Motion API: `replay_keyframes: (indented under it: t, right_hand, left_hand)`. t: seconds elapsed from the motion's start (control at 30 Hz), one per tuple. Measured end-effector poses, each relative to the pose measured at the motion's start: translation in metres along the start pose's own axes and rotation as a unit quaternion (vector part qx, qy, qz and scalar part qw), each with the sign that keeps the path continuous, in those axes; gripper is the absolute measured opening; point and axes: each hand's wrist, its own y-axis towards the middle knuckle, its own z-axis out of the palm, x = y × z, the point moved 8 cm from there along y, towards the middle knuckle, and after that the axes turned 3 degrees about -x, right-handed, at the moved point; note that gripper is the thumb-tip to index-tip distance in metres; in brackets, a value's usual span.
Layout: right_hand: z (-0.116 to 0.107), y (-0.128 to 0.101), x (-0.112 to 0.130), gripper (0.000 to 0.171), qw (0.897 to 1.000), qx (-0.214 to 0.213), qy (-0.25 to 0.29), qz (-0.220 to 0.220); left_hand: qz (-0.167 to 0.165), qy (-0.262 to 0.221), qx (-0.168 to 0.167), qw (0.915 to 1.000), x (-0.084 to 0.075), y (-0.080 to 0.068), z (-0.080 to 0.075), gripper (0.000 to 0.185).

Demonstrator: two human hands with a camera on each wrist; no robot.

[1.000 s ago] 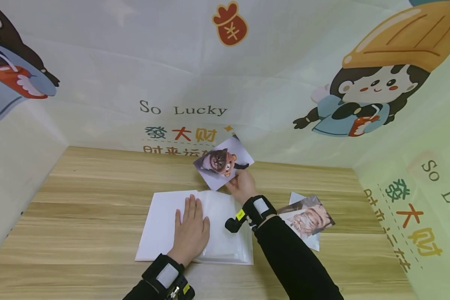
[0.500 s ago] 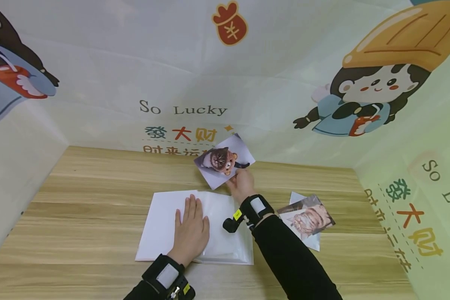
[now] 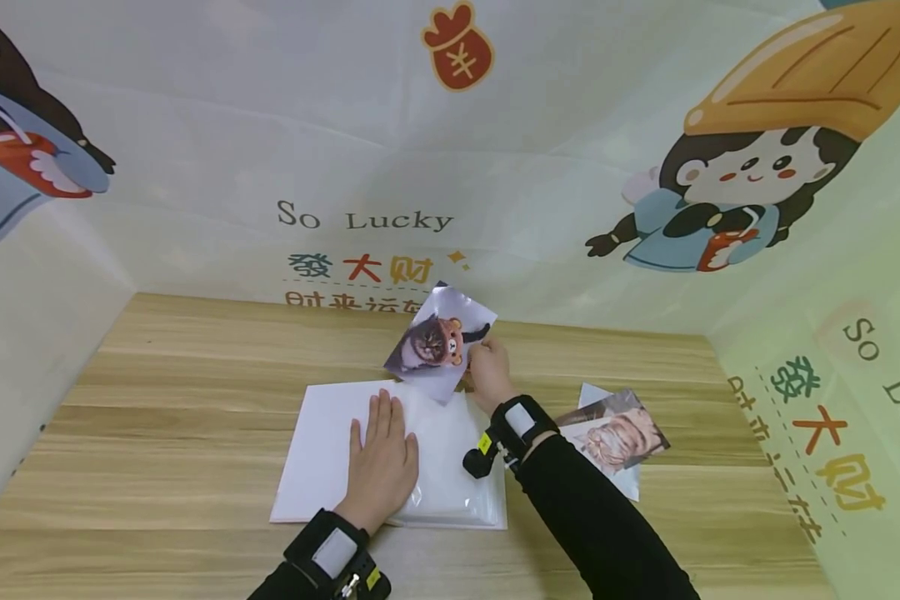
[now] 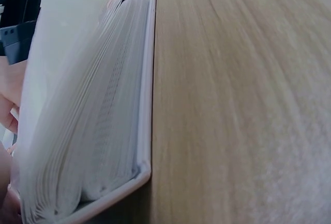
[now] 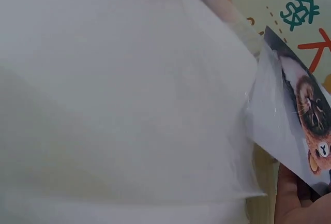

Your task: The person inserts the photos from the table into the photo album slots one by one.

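A white photo album (image 3: pixel 311 467) lies spread on the wooden table, with a stack of clear pocket pages (image 4: pixel 103 89) on its right side. My left hand (image 3: pixel 382 467) rests flat across the album's middle, fingers straight. At the far edge of the right page, my right hand (image 3: pixel 489 371) pinches a photo (image 3: pixel 437 337) of a cat beside a bear-eared hat or toy. The photo is tilted, its lower corner at the top of the page. Up close in the right wrist view, clear plastic film (image 5: pixel 266 94) overlaps the near side of the photo; how deep it sits is unclear.
Several loose photos (image 3: pixel 618 437) lie overlapping to the right of the album, the top one showing a pinkish wrinkled animal. A printed cloth backdrop (image 3: pixel 540 208) rises behind the wooden table (image 3: pixel 180 417) and along its sides.
My right hand has brought the cat photo down and turned it, so its lower corner now meets the album's page top. My left hand has stayed put.
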Motion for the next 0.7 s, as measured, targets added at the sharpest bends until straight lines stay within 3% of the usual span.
replay_keyframes:
  t: [0.13,0.3,0.7]
  right_hand:
    - [-0.006,-0.001,0.008,0.032,0.994,-0.005,-0.091,-0.06]
    - [-0.01,-0.004,0.019,0.029,0.979,-0.011,-0.161,-0.123]
    - [-0.007,-0.004,0.026,0.037,0.944,-0.006,-0.282,-0.17]
  left_hand:
    - [0.001,-0.001,0.0,1.0,0.0,-0.001,0.0,0.058]
    - [0.0,-0.002,-0.001,1.0,0.0,-0.002,0.0,0.059]
    - [0.0,-0.001,-0.003,1.0,0.001,-0.001,0.002,0.062]
